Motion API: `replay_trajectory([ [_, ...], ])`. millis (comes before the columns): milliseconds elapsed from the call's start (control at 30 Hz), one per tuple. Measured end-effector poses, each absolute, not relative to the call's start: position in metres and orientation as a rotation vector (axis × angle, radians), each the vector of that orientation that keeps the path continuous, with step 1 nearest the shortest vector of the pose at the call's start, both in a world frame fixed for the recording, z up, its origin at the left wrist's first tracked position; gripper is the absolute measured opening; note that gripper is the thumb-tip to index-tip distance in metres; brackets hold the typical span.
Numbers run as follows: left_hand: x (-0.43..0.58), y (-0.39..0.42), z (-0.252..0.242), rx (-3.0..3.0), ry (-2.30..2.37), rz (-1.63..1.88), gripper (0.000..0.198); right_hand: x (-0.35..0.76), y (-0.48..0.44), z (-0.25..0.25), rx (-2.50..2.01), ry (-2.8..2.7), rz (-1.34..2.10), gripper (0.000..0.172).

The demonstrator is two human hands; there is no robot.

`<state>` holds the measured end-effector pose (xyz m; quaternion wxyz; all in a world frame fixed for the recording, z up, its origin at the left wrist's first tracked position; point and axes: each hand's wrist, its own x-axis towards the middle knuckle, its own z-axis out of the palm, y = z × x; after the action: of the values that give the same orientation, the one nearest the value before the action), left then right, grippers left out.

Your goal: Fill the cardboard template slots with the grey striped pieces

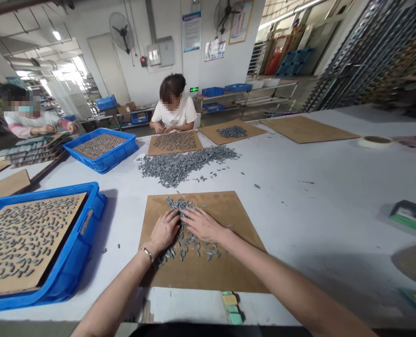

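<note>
A brown board [208,276] lies on the white table before me, with small grey leaf-shaped pieces [183,250] scattered over its middle. My left hand [164,230] rests palm down on some of them, its fingers pointing inward and slightly bent. My right hand [202,223] lies flatter, fingers stretched out over the same pieces. The fingertips of both hands almost meet just below a small cluster of pieces [179,203] toward the board's far edge. Whatever is under the palms is hidden. A bracelet [147,254] is on my left wrist.
A large heap of grey pieces [183,164] lies beyond my board. At left stand a blue tray [84,243] and a farther blue tray [105,164], both with pieces on boards. A person [174,110] sits opposite; another [32,117] is at left. A tape roll [374,142] lies right.
</note>
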<state>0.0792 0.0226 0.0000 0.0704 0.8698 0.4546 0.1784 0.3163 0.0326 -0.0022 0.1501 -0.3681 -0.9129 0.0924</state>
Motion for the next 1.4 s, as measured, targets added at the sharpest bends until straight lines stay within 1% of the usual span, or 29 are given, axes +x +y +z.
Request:
replay_trajectory([
  [67,0.074,0.033,-0.003,2.614,1.377,0.441,0.033,0.324,0.044,-0.009,-1.079,-2.624,0.270,0.046],
  [133,0.055,0.031,-0.008,2.599,1.375,0.448,0.033,0.351,0.047,-0.020,-1.123,-2.568,0.260,0.046],
  [300,0.007,0.018,-0.014,2.499,1.419,0.752,0.034,0.423,0.036,-0.039,-1.300,-2.383,0.180,0.046],
  [400,0.022,0.035,-0.006,2.492,1.439,0.776,0.035,0.408,0.041,-0.029,-1.308,-2.392,0.183,0.047],
  [567,0.080,0.088,0.008,2.559,1.498,0.529,0.036,0.323,0.067,0.000,-1.144,-2.577,0.251,0.043],
  [667,0.079,0.104,0.009,2.553,1.522,0.423,0.030,0.317,0.078,0.005,-1.108,-2.621,0.292,0.043],
  [733,0.063,0.107,0.007,2.534,1.583,0.464,0.027,0.339,0.080,0.001,-1.217,-2.572,0.269,0.044],
  [833,0.046,0.102,0.000,2.543,1.640,0.657,0.031,0.377,0.074,-0.008,-1.412,-2.435,0.175,0.045],
  [900,0.055,0.095,-0.006,2.612,1.579,0.758,0.033,0.388,0.068,-0.013,-1.434,-2.389,0.118,0.046],
  [933,0.065,0.091,-0.008,2.664,1.518,0.754,0.033,0.387,0.065,-0.014,-1.410,-2.394,0.098,0.046],
  [1100,0.123,0.071,-0.013,2.775,1.270,0.491,0.034,0.368,0.059,-0.016,-1.230,-2.550,0.059,0.047],
  [1233,0.114,0.063,-0.008,2.747,1.022,0.446,0.032,0.386,0.060,-0.018,-1.403,-2.495,0.042,0.046],
  [1300,0.103,0.063,-0.005,2.735,1.114,0.516,0.033,0.386,0.061,-0.018,-1.410,-2.449,0.036,0.047],
  [1400,0.095,0.070,-0.004,2.699,1.503,0.586,0.034,0.359,0.061,-0.016,-1.253,-2.508,0.068,0.047],
])
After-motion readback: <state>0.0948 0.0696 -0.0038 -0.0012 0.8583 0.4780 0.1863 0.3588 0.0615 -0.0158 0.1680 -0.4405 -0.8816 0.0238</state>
